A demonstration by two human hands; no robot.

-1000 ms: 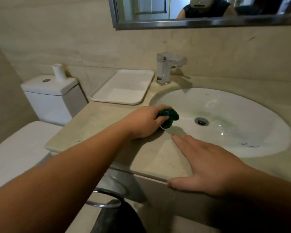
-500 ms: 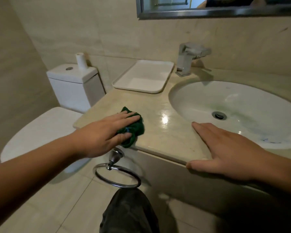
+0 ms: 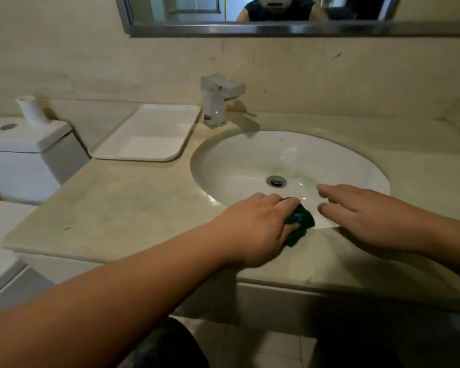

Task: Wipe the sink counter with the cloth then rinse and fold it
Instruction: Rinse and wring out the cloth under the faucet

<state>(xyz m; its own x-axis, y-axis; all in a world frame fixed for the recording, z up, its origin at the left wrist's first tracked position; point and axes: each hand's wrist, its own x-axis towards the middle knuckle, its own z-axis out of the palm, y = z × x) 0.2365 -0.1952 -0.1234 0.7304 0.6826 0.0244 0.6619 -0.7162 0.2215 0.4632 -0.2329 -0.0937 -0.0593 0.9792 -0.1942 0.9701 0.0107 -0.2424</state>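
The left hand (image 3: 260,227) gripped the cloth (image 3: 301,224), fingers curled over its top and pressing it down onto the counter (image 3: 122,208). The cloth was dark green, bunched into a small wad, with a blue fleck showing at the knuckles. Only its right and lower portions protruded from under the fingers.

Half a second earlier the cloth lay at the counter's left front edge under straighter fingers. It had since travelled right, to the narrow front strip of counter against the near rim of the sink (image 3: 356,160). The right hand (image 3: 369,219), previously flat on the front edge, had shifted forward over that rim.

The cloth sat beneath and just ahead of the left fingertips, close beside the right thumb but apart from it. The right hand was unclenched, fingers extended, holding nothing. Whether it touched the surface could not be determined.

Beyond lay the drain (image 3: 276,180), the chrome faucet (image 3: 219,100) and a white tray (image 3: 146,134) left of the faucet.
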